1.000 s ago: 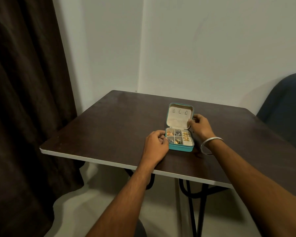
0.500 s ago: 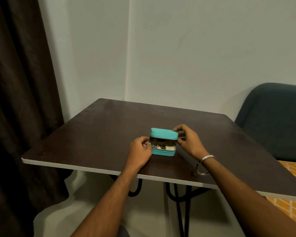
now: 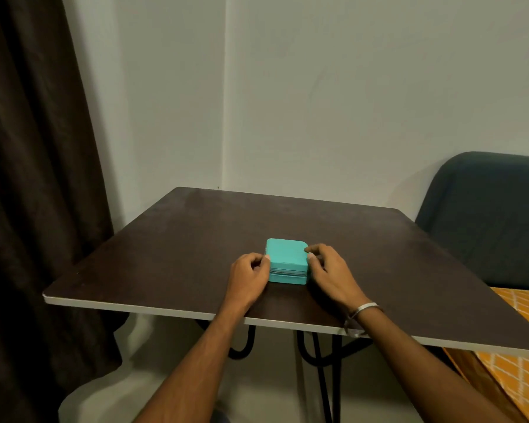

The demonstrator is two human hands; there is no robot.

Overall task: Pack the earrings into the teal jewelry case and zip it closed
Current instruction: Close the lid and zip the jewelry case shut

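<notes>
The teal jewelry case (image 3: 286,254) lies on the dark table (image 3: 190,239) near its front edge, lid down flat. Its zipper line (image 3: 287,272) runs along the front side; I cannot tell how far it is zipped. The earrings are hidden inside. My left hand (image 3: 248,276) sits against the case's left side, fingers curled and thumb on its edge. On the case's right side, my right hand (image 3: 329,270) holds the lid's corner with curled fingertips. A metal bangle (image 3: 364,309) is on that wrist.
A dark curtain (image 3: 28,178) hangs at the left. A dark blue chair (image 3: 486,215) stands beyond the table's right corner, with orange patterned fabric (image 3: 526,331) below it. White walls meet behind the table.
The lid went from fully open to half shut to flat down on the base, covering the earrings. Both hands stayed at the case's sides.
</notes>
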